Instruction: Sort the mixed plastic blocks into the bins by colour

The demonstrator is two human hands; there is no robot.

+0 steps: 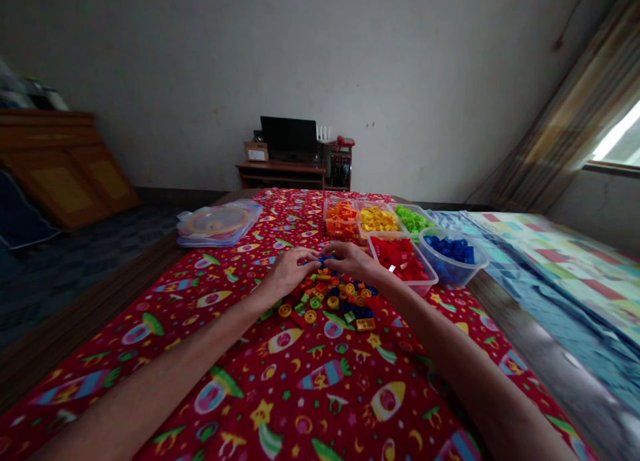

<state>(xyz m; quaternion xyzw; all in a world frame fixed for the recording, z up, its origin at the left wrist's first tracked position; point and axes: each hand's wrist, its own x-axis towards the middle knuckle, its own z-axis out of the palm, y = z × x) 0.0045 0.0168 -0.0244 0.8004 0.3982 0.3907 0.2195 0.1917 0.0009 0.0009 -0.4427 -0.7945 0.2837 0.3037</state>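
Over the far side of a loose pile of mixed toy building blocks (320,294), both hands meet at blue building blocks (326,260). My left hand (291,272) is closed, its fingertips on the left of the blue pieces. From the other side, my right hand (351,261) curls its fingers and thumb onto them. Fingers partly cover the blue pieces, so their exact shape and number are hidden. The pile below holds orange, green, yellow, red and blue pieces, some round like wheels, on a red patterned tablecloth (345,361).
Right of the pile, a clear box (425,287) holds red blocks and a round tub (447,274) holds blue ones. Orange, yellow and green blocks fill containers behind. Stacked plastic lids (220,222) lie at left. A bed (565,274) adjoins the right; a monitor (289,138) stands beyond.
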